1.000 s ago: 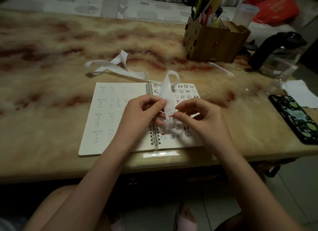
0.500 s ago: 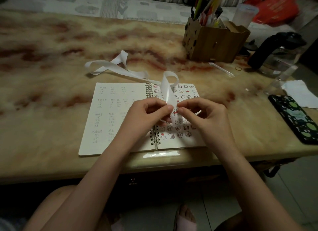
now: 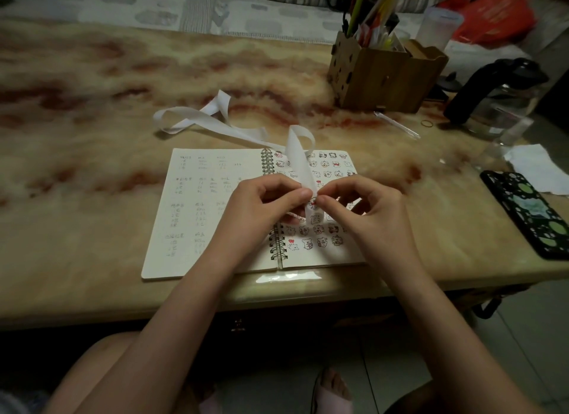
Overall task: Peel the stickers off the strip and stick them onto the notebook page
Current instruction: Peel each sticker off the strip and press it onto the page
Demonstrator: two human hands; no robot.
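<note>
An open spiral notebook [image 3: 203,216] lies on the marble table, handwriting on its left page and several small cartoon stickers on its right page [image 3: 332,167]. A long white sticker strip [image 3: 297,159] loops up over the right page and trails off to the back left. My left hand [image 3: 261,207] pinches the strip from the left. My right hand [image 3: 369,210] pinches at a sticker on the strip from the right, fingertips almost meeting the left thumb. Both hands hover just above the right page.
A wooden pen holder [image 3: 385,74] full of pens stands at the back right. A dark kettle [image 3: 498,90], a phone in a patterned case [image 3: 532,213] and white paper [image 3: 538,167] lie on the right. A clear pen [image 3: 397,125] lies near the holder.
Both hands have risen slightly toward the far side of the page and drawn closer together on the strip. The strip's loop stays in place.
</note>
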